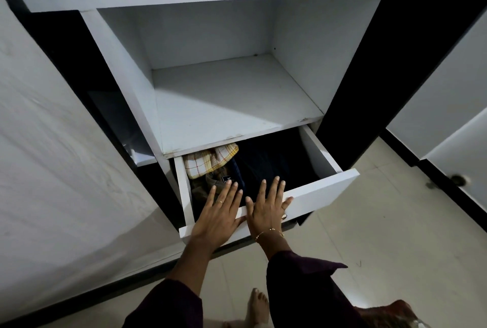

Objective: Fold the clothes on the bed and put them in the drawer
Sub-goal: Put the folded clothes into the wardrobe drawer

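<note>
- Both the left hand (220,213) and right hand (266,207) are laid flat, fingers straight, grasping nothing, over the drawer (322,197) front at lower centre.
- Fingertips could be pinched if the drawer is pushed shut.
- The checked cloth (209,160) may be caught under the shelf (237,106).

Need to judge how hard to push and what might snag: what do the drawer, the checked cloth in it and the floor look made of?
Drawer: looks like white laminated board with a matte finish; flat square edges, chipping on the shelf edge above. Checked cloth: soft woven fabric, cream with red and yellow lines, rumpled. Floor: pale glossy tiles, grout lines visible. Both hands lie flat over the drawer front.
</note>
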Motion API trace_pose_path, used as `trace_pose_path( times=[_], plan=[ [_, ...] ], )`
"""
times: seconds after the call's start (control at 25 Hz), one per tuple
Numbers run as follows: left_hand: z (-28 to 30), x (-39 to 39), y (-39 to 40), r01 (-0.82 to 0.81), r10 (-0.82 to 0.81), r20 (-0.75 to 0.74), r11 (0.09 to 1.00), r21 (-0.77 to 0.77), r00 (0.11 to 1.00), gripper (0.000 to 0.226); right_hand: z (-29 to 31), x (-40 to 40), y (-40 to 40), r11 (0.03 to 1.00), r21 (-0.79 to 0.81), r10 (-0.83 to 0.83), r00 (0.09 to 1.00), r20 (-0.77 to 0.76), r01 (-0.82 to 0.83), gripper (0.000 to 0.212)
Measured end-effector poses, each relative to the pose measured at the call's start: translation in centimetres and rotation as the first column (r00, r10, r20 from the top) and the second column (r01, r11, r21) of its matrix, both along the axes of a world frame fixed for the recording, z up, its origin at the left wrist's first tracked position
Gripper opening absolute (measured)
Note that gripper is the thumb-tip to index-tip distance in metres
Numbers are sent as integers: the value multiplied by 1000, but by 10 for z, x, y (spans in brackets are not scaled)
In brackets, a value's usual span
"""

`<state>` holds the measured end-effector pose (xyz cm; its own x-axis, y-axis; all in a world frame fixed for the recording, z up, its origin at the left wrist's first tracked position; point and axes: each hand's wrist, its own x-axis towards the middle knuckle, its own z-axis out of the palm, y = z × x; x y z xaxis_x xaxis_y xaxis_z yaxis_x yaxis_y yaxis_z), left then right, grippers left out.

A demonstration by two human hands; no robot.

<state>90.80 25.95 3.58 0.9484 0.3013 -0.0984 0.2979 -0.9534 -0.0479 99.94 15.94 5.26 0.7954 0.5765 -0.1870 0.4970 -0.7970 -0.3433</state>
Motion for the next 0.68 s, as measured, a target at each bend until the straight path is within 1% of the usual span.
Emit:
trace_pose_path(
  times=[0.12, 0.2, 0.24, 0.28, 0.32, 0.36, 0.44, 0.48, 0.52, 0.6, 0.68],
  plan=[
    [2, 16, 18, -47, 46, 13, 998, 44, 999, 73, 2, 16, 13, 993, -33, 114, 993, 31, -113, 117],
    [4, 25, 27, -146, 135, 94, 981, 127, 986, 70, 1, 30, 15, 971, -53, 238, 969, 67, -235, 105],
    [6, 29, 27, -196, 177, 128, 969, 153, 976, 75, 0, 38, 14, 957, -61, 288, 955, 75, -284, 95],
    [6, 30, 24, -225, 201, 150, 961, 163, 968, 85, -2, 45, 10, 947, -78, 317, 945, 82, -311, 82],
    [5, 29, 20, -229, 206, 151, 961, 156, 967, 94, -4, 50, 6, 940, -109, 332, 939, 86, -323, 72],
    [1, 25, 15, -208, 187, 144, 967, 146, 972, 97, -6, 52, 3, 937, -138, 335, 937, 95, -321, 68],
    [-6, 15, 7, -188, 179, 82, 973, 130, 980, 96, -11, 50, 1, 936, -171, 326, 941, 91, -307, 72],
    [-8, 11, 6, -207, 204, 34, 968, 140, 978, 96, -11, 47, 2, 939, -172, 316, 946, 78, -299, 73],
    [-9, 10, 8, -237, 237, 19, 956, 173, 971, 95, -11, 46, 6, 942, -166, 303, 951, 60, -290, 73],
    [-9, 15, 15, -246, 258, -12, 935, 255, 966, 89, -10, 51, 16, 947, -144, 294, 955, 28, -287, 71],
    [-4, 23, 23, -229, 255, -112, 953, 199, 961, 91, -10, 56, 28, 949, -114, 295, 955, -8, -294, 71]
  ],
)
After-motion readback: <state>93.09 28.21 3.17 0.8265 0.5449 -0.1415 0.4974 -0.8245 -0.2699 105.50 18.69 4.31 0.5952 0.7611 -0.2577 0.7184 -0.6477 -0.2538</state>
